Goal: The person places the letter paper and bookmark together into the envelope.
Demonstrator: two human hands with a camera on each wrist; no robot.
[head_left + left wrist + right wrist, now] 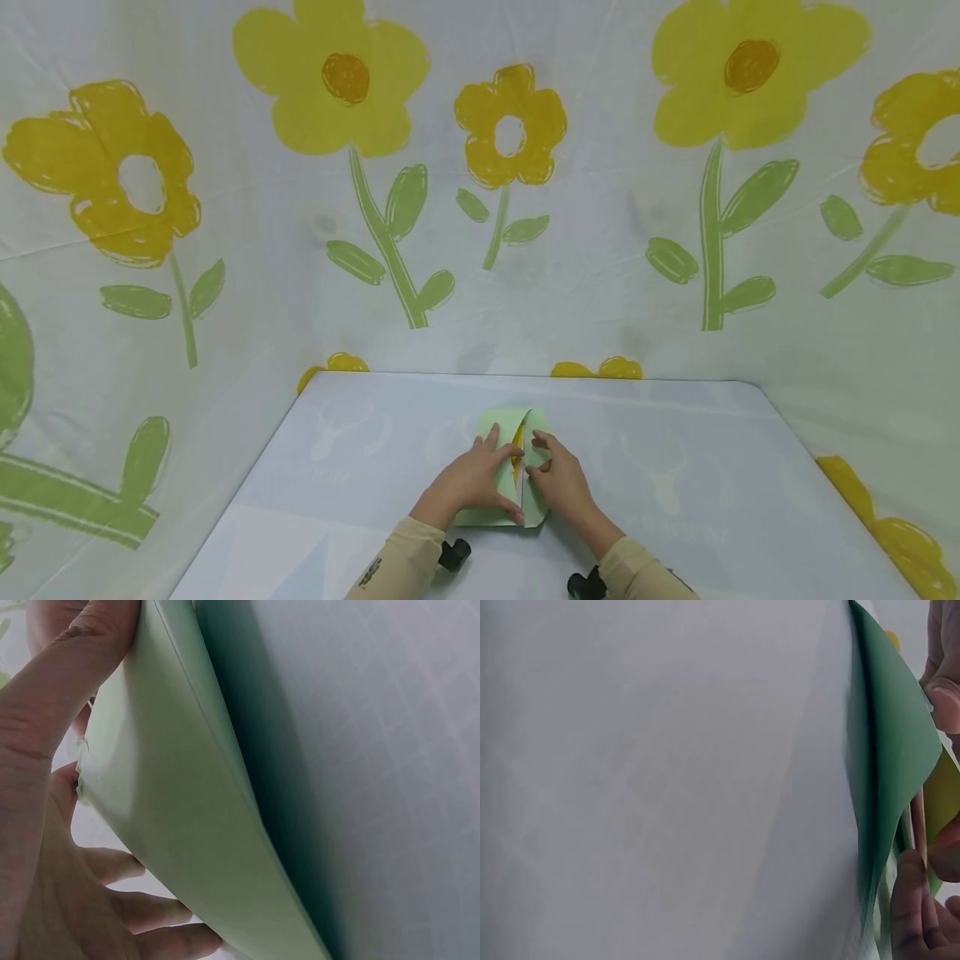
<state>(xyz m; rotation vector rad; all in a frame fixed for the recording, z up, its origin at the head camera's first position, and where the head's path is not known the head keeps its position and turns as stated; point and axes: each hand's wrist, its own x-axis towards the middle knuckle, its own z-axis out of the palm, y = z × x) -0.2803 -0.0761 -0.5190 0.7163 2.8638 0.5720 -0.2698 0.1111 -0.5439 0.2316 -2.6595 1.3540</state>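
Observation:
A light green folded paper lies on the table, its two flaps meeting along a slit down the middle. Yellow material shows through the gap. My left hand rests on the left flap with fingers spread, its thumb near the slit's lower end. In the left wrist view, the left hand's thumb lies against the green paper, and the paper's edge stands off the table. My right hand pinches the right flap by its inner edge. The right wrist view shows this flap bowed upward beside the fingers.
The white table reaches back to a cloth wall printed with yellow flowers. Cloth also hangs along both sides. Black wrist-worn devices sit beneath the forearms, close to the tabletop.

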